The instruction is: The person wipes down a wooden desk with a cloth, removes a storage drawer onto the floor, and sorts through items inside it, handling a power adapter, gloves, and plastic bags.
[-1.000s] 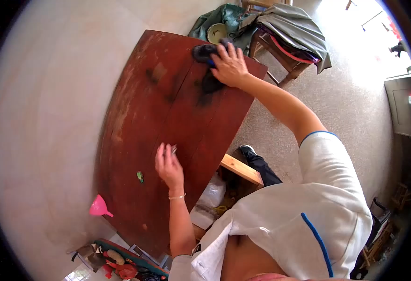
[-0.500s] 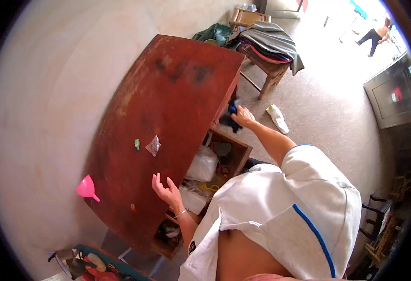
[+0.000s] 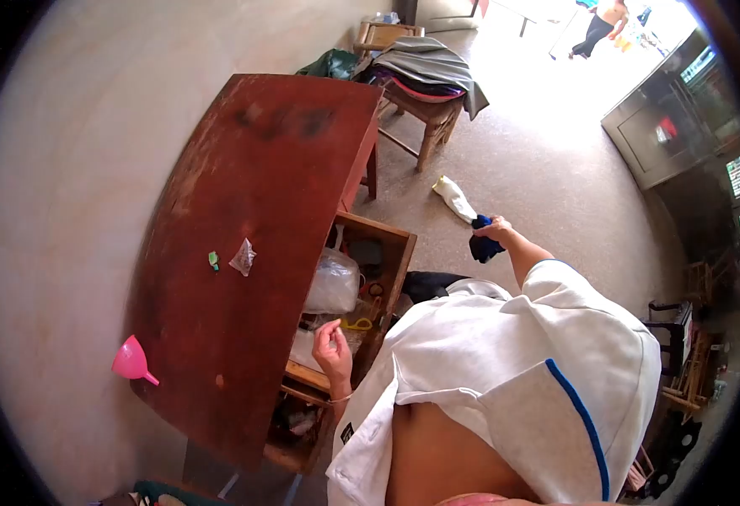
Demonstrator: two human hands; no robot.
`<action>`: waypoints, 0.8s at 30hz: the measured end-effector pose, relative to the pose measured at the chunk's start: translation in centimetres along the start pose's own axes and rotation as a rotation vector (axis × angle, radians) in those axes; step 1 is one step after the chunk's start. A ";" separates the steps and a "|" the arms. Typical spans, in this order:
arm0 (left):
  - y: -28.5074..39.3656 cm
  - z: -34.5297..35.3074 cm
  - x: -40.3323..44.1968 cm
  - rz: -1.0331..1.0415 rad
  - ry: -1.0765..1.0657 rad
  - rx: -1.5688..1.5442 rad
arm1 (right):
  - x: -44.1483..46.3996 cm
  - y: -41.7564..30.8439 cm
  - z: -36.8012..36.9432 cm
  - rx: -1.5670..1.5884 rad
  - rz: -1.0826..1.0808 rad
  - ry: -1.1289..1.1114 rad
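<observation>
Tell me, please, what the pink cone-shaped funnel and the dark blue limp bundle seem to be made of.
Pink funnel: probably smooth plastic, given its even, bright colour. Dark blue bundle, in the right hand: likely matt cloth, because it hangs loosely; fibre unclear.

The right hand (image 3: pixel 495 228), which held the dark cloth (image 3: pixel 485 243) against the far end of the surface (image 3: pixel 243 194) one second ago and just off its edge half a second ago, is now well clear of it, with the cloth out over the floor (image 3: pixel 538 169) near the white item (image 3: pixel 454 199). The left hand (image 3: pixel 334 352) has moved from above the surface to the open drawer (image 3: pixel 394 240), fingers bent; the small clear packet (image 3: pixel 243 257), previously at its fingers, has been released onto the surface.
</observation>
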State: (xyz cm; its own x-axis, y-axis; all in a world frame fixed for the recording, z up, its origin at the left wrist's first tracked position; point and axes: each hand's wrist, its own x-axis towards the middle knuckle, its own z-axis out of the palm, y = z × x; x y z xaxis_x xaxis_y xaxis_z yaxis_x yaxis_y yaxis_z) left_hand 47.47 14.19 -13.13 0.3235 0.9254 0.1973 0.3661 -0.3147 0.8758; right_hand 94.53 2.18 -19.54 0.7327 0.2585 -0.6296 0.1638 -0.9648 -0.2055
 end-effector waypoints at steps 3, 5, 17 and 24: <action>2.1 1.8 2.6 0.044 -0.160 -0.015 | 0.6 -3.1 -0.2 0.244 -0.197 -0.057; 2.7 3.5 3.9 0.061 -0.208 -0.068 | 2.0 -6.0 0.3 0.479 -0.403 -0.167; 5.9 15.8 10.1 -0.251 -0.196 -0.430 | -5.9 -31.8 -6.9 0.618 -1.163 -0.940; 8.7 25.7 17.9 -0.649 0.198 -0.825 | 18.1 -26.7 -2.4 0.758 -0.478 -1.153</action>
State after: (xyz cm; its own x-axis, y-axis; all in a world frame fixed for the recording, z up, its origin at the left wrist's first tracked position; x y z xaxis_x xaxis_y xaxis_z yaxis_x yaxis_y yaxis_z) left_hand 78.83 22.59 -13.28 0.1040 0.9060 -0.4104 -0.3108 0.4216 0.8519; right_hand 104.94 32.54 -23.65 -0.2749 0.7865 -0.5531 -0.4128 -0.6161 -0.6709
